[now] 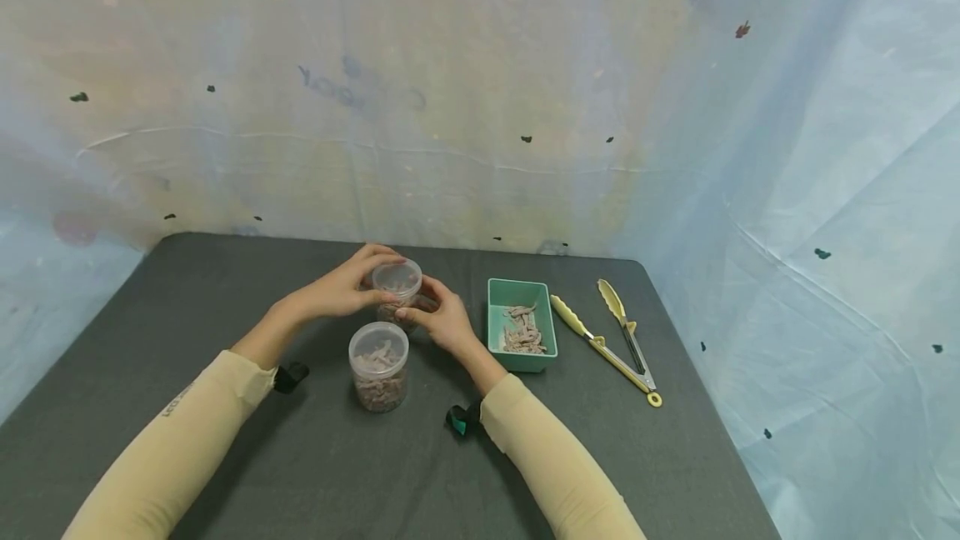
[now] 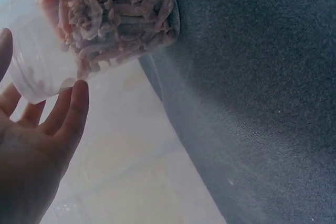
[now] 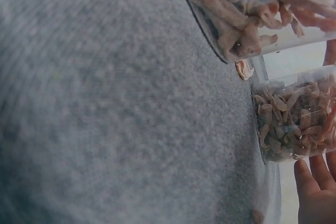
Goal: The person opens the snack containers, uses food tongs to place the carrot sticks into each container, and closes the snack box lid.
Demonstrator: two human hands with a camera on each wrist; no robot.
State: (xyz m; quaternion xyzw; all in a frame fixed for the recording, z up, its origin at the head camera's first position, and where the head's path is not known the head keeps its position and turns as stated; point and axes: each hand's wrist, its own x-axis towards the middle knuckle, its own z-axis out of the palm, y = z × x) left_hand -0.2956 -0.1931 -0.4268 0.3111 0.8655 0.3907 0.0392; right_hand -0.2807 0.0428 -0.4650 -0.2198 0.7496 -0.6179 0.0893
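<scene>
At the far middle of the table, a clear plastic jar [image 1: 397,280] stands partly filled with brownish strip-like pieces. My left hand [image 1: 347,286] grips its top rim from the left, fingers and thumb around the edge; in the left wrist view they curve about the clear rim. My right hand [image 1: 447,322] holds the same jar's side from the right, thumb at the front. Just nearer stands a second clear jar [image 1: 381,386] of similar pieces, touched by neither hand. Up close, the right wrist view shows this nearer jar [image 3: 252,9] and the held jar [image 3: 294,116] beyond it.
Right of the jars, a green rectangular tray [image 1: 517,362] contains more strips. Yellow-tipped tongs [image 1: 611,357] lie spread on the dark table [image 1: 315,473] beyond it. A loose piece [image 3: 244,70] lies near the jars. A plastic sheet [image 1: 450,107] hangs behind the table.
</scene>
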